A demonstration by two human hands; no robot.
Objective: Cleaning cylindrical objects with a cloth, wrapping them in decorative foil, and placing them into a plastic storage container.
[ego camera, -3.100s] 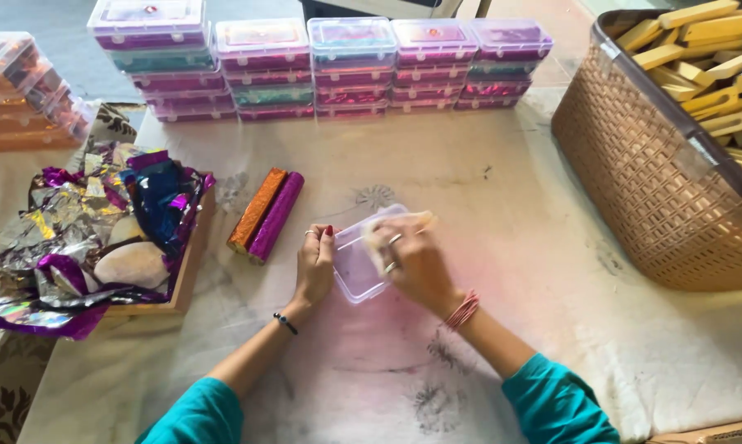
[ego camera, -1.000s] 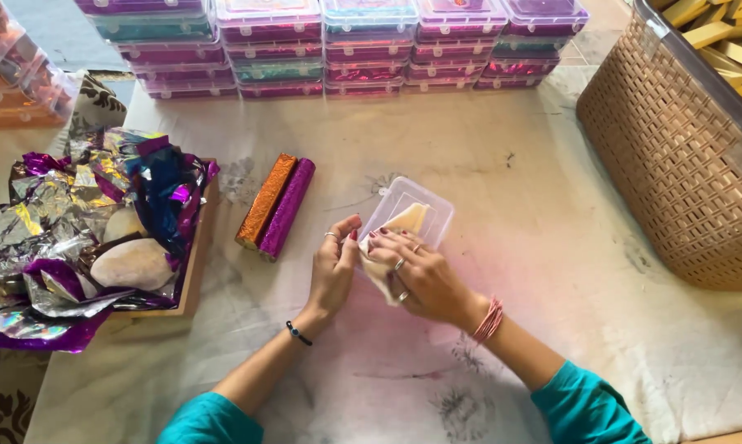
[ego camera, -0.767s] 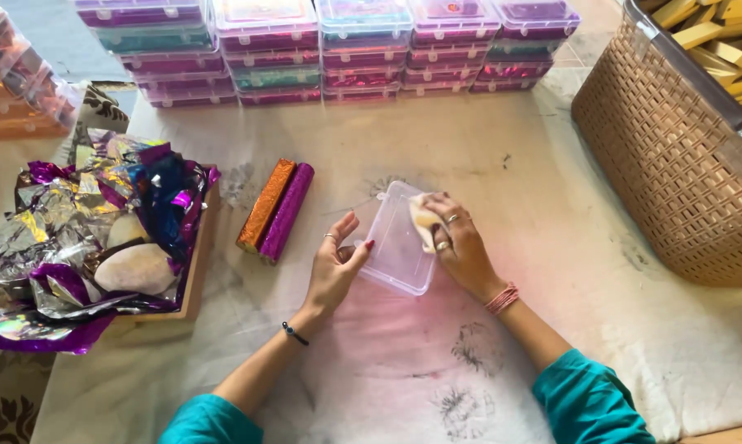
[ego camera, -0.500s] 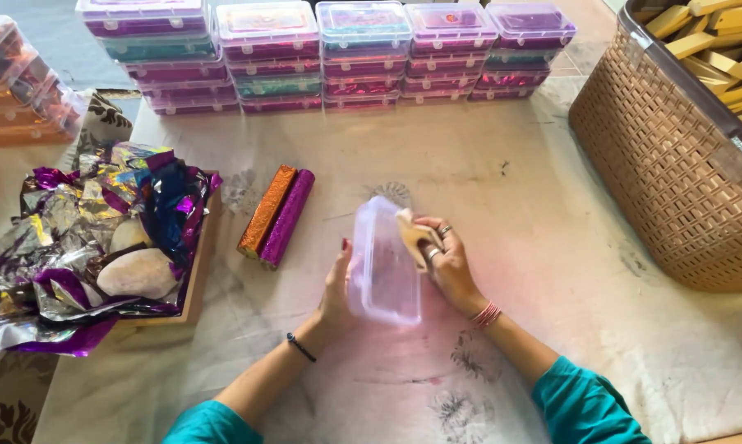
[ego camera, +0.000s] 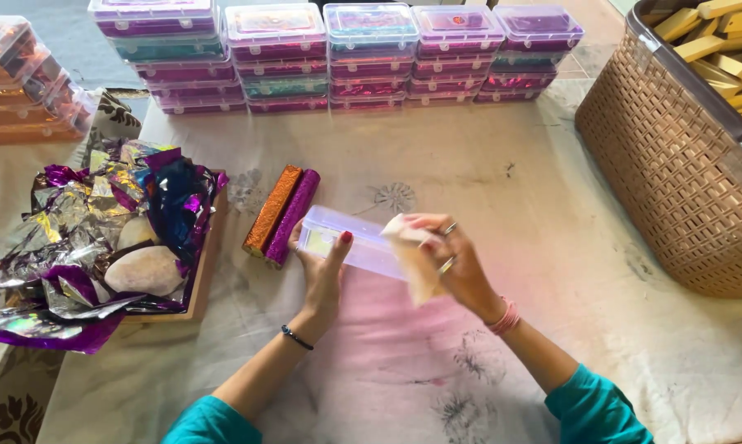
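Observation:
My left hand grips a clear plastic box, turned on its side just above the cloth-covered table. My right hand holds a small cream cloth pressed against the box's right end. Just left of the box lie two wrapped sticks side by side, one orange glitter stick and one purple glitter stick.
Stacks of closed plastic boxes line the far edge, with more orange boxes at the far left. A wooden tray heaped with shiny foil sheets sits left. A brown woven basket holding pale sticks stands right.
The box was lying flat with my right hand wiping inside it. It has since been tipped up and turned onto its side, nearer the glitter sticks, with the cloth at its end.

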